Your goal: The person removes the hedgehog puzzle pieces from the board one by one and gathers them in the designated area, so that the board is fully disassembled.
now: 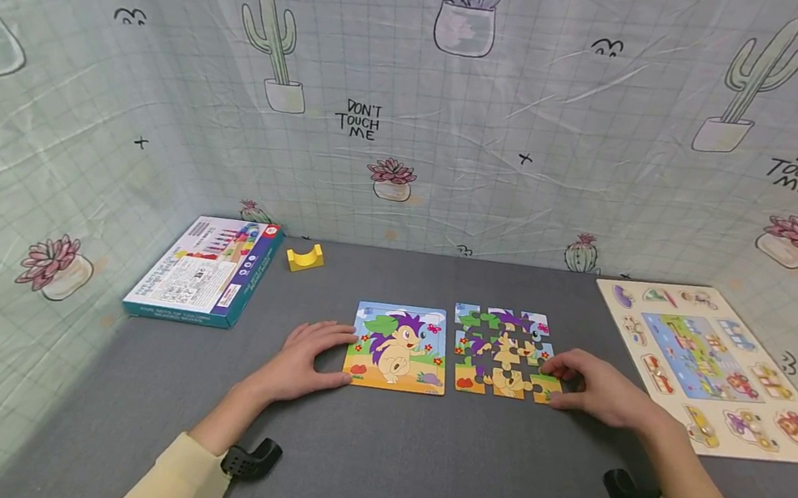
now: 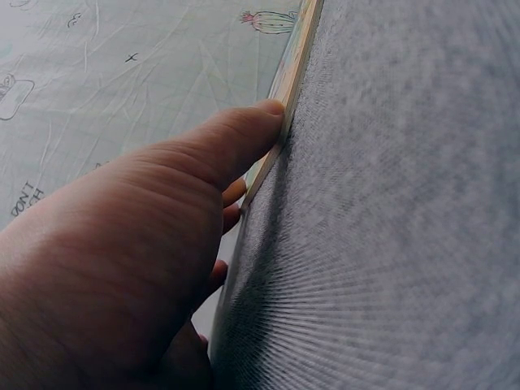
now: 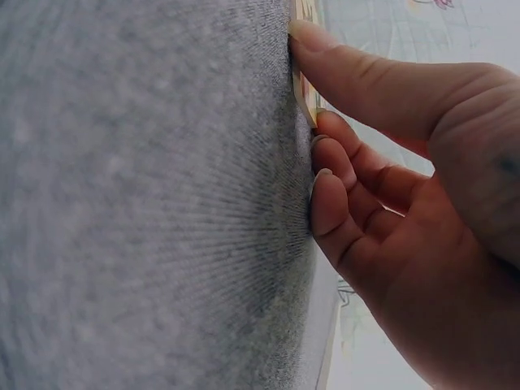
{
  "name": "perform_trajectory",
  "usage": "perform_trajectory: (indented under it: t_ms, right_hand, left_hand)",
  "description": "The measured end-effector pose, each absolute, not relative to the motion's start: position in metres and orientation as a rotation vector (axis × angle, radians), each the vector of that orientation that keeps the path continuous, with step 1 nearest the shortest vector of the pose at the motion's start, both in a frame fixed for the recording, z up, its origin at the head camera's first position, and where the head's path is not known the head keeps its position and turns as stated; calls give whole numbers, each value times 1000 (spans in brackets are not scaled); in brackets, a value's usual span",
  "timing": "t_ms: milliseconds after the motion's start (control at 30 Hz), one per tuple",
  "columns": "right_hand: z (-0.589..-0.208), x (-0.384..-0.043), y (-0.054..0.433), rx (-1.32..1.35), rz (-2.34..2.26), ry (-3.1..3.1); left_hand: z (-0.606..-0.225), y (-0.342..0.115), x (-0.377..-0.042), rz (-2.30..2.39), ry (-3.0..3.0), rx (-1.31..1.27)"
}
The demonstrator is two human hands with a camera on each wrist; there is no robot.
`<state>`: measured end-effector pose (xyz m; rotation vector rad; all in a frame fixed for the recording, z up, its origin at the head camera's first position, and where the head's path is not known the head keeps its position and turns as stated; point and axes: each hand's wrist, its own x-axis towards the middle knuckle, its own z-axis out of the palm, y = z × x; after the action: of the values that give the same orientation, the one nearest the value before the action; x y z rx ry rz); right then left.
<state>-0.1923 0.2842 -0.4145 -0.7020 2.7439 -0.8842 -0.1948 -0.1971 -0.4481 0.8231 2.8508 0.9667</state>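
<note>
A square hedgehog picture board (image 1: 397,348) lies flat on the grey table, showing a purple-spined hedgehog with a green leaf. My left hand (image 1: 312,360) rests at its left side, thumb at the near corner and fingertips at the edge. The left wrist view shows that thumb (image 2: 236,138) against the board's thin edge. Right of the board, loosely spaced jigsaw pieces (image 1: 507,347) form the same hedgehog, with gaps between them. My right hand (image 1: 596,388) pinches the near right corner piece (image 1: 545,388) between thumb (image 3: 349,61) and curled fingers.
Toward the back left stand a boxed toy set (image 1: 203,269) and a small yellow block with a curved notch (image 1: 304,258). A wooden peg puzzle board (image 1: 723,372) lies beyond my right hand. Printed cactus cloth (image 1: 491,126) encloses the table's back and sides.
</note>
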Motion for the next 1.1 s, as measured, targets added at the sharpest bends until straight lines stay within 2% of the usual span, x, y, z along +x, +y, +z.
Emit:
perform_trajectory:
  t_ms: [1100]
  right_hand:
    - [-408, -195, 282, -713, -961, 2783]
  left_hand:
    - [-448, -197, -194, 980, 2859, 838]
